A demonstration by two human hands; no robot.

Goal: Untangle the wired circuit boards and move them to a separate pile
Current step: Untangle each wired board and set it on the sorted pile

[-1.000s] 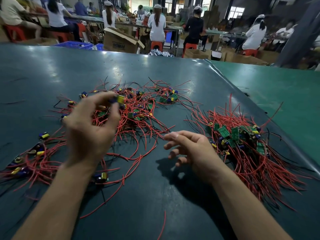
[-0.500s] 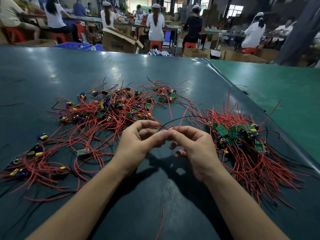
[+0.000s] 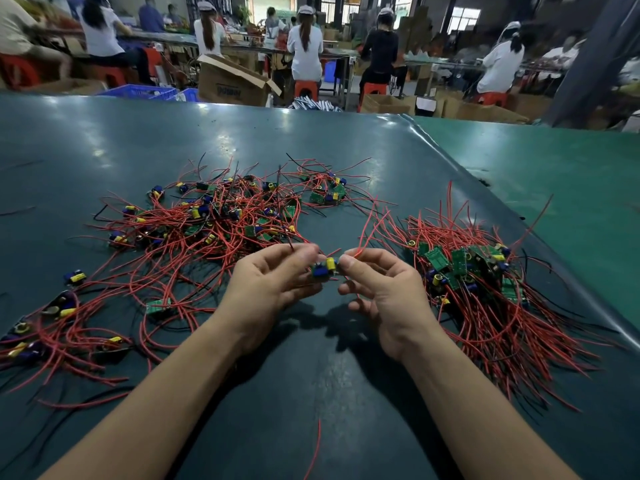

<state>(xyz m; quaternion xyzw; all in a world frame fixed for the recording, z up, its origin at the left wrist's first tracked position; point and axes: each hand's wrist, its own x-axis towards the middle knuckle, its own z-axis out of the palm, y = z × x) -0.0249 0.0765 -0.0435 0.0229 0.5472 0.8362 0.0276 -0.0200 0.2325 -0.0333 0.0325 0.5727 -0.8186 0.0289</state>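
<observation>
— Where the two hands meet above the desk [image 3: 311, 133], what sits between them?
— One small circuit board [image 3: 325, 267] with a yellow capacitor. The left hand [image 3: 273, 285] holds it, grip closed around it; the right hand [image 3: 381, 289] pinches its red wires [image 3: 367, 230].
— And the piles?
— The tangled heap [image 3: 214, 220] lies just beyond the left hand; the separate pile [image 3: 485, 271] lies right of the right hand.
</observation>
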